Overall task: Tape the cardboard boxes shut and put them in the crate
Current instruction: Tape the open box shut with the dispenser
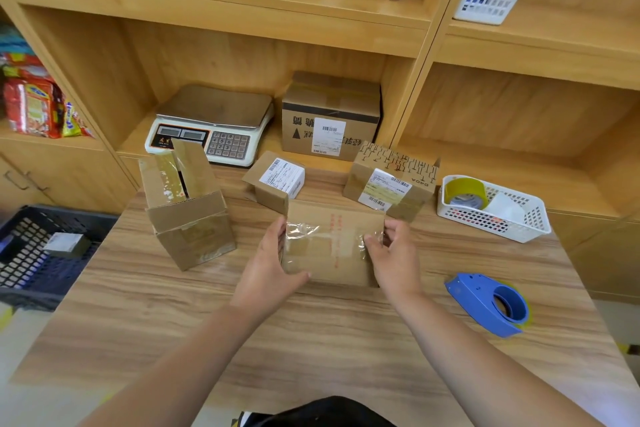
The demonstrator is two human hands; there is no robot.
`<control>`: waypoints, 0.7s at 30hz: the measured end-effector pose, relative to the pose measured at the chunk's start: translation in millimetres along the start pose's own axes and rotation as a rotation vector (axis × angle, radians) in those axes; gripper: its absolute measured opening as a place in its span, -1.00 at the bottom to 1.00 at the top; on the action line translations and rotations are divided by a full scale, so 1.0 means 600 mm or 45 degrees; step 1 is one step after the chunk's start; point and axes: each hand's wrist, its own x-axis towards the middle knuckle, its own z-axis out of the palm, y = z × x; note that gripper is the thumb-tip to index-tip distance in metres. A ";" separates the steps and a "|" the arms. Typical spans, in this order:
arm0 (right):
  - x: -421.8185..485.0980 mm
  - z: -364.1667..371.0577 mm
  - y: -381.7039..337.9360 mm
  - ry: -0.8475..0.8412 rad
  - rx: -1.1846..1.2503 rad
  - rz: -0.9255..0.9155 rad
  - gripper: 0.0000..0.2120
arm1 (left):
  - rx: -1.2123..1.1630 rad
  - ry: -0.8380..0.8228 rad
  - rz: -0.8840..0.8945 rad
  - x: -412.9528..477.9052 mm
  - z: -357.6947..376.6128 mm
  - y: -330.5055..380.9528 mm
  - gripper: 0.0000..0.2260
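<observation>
A flat cardboard box (pixel 332 255) with red print and a strip of clear tape across its top lies on the wooden table (pixel 311 333). My left hand (pixel 273 263) presses its left side and my right hand (pixel 394 253) presses the tape down at its right edge. A blue tape dispenser (pixel 491 303) lies on the table to the right. A taller box (pixel 188 208) with open flaps stands at the left. Two labelled boxes, a small box (pixel 277 180) and a printed box (pixel 391 180), sit behind. The dark crate (pixel 20 253) at the far left holds one small box (pixel 65 244).
A white basket (pixel 495 208) with tape rolls sits at the right rear of the table. On the shelf behind stand a weighing scale (pixel 211 123) and a large sealed box (pixel 330 114). Snack packets (pixel 34 104) fill the left shelf.
</observation>
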 end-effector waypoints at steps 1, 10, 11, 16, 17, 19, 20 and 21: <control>-0.001 -0.002 0.000 -0.027 -0.006 -0.008 -0.66 | 0.090 -0.019 0.009 -0.003 -0.002 -0.001 -0.04; -0.010 -0.010 -0.002 -0.272 -0.254 -0.029 -0.14 | 0.574 -0.085 0.179 -0.002 -0.008 0.004 -0.05; -0.012 -0.010 -0.003 -0.305 -0.255 -0.046 -0.09 | 0.573 -0.080 0.192 0.000 -0.008 0.004 -0.06; -0.023 -0.015 0.003 -0.362 -0.439 -0.246 -0.07 | 0.512 -0.066 0.218 0.004 -0.005 0.003 -0.12; -0.024 -0.016 0.004 -0.363 -0.460 -0.256 -0.09 | 0.504 -0.065 0.221 0.003 -0.003 0.004 -0.13; -0.023 -0.019 0.004 -0.350 -0.458 -0.259 -0.13 | 0.470 -0.063 0.213 0.002 -0.001 0.006 -0.14; -0.022 -0.021 0.003 -0.348 -0.456 -0.258 -0.16 | 0.437 -0.057 0.197 0.002 -0.001 0.006 -0.15; -0.021 -0.024 0.000 -0.350 -0.458 -0.258 -0.19 | 0.403 -0.048 0.171 0.002 -0.001 0.007 -0.16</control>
